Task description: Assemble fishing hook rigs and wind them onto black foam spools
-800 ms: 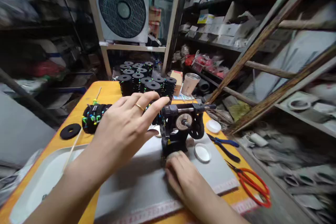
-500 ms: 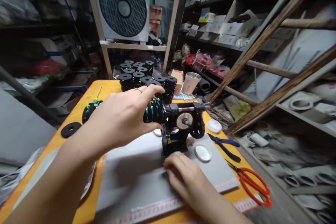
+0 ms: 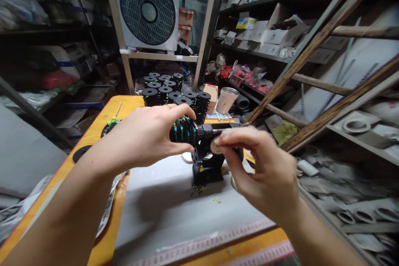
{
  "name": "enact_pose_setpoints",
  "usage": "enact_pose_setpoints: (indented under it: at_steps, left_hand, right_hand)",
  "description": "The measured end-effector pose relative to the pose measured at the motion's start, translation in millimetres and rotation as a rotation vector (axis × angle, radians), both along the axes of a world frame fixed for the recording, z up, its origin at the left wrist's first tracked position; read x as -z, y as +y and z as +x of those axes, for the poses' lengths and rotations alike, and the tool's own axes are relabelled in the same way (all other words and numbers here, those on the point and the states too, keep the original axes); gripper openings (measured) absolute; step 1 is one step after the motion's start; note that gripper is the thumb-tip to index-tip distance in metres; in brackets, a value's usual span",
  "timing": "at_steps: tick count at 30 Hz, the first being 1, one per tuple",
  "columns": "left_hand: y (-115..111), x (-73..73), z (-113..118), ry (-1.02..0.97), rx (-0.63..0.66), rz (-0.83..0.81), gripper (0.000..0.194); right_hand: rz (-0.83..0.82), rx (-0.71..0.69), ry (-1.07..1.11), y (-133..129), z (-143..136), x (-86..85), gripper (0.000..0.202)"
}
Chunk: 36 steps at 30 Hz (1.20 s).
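1. A yellow table (image 3: 93,131) fills the lower half of the frame, with a grey mat (image 3: 174,208) spread over its middle.
2. A white box fan (image 3: 148,6) stands at the upper centre, and shelves of boxes (image 3: 268,29) fill the upper right.
3. Stacks of black discs (image 3: 174,93) sit at the table's far edge, centre frame, beside a paper cup (image 3: 227,99).
4. A small black hand-crank machine (image 3: 207,162) stands on the mat, centre frame.
5. The left hand (image 3: 146,141) closes thumb and fingers around a pack of black discs with coloured flecks (image 3: 183,130), held against the machine's left end.
6. The right hand (image 3: 264,170) pinches the machine's round knob (image 3: 214,146) between thumb and forefinger.
7. Tiny specks (image 3: 215,198) lie on the mat below the machine.
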<state>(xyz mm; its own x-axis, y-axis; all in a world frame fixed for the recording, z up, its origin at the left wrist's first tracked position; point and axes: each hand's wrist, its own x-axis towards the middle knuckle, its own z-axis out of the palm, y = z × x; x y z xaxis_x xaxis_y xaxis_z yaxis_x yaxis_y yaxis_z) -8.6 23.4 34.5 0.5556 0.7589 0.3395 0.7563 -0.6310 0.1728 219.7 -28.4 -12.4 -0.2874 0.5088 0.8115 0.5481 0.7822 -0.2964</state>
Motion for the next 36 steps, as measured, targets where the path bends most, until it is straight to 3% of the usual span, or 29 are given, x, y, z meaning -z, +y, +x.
enact_pose_setpoints:
  at_steps: [4,7,17,22,36]
  left_hand:
    - [0,0.1,0,0.015,-0.011,-0.003,0.05]
    - [0,0.4,0,0.019,-0.01,-0.008,0.051]
    - [0,-0.1,-1,0.013,-0.001,0.006,0.045]
    - [-1,-1.4,-1,0.015,-0.013,-0.006,0.05]
    - [-4,-5.9,2,-0.015,0.014,-0.046,0.04]
  right_hand:
    - [0.203,0.086,-0.073,18,-10,-19.0,0.022]
    - [0.252,0.094,-0.131,25,-17,-24.7,0.021]
    - [0.277,0.108,-0.207,31,-23,-25.6,0.019]
    - [0.268,0.035,-0.284,30,-21,-26.2,0.021]
    - [0.363,-0.032,-0.407,30,-17,-23.3,0.019]
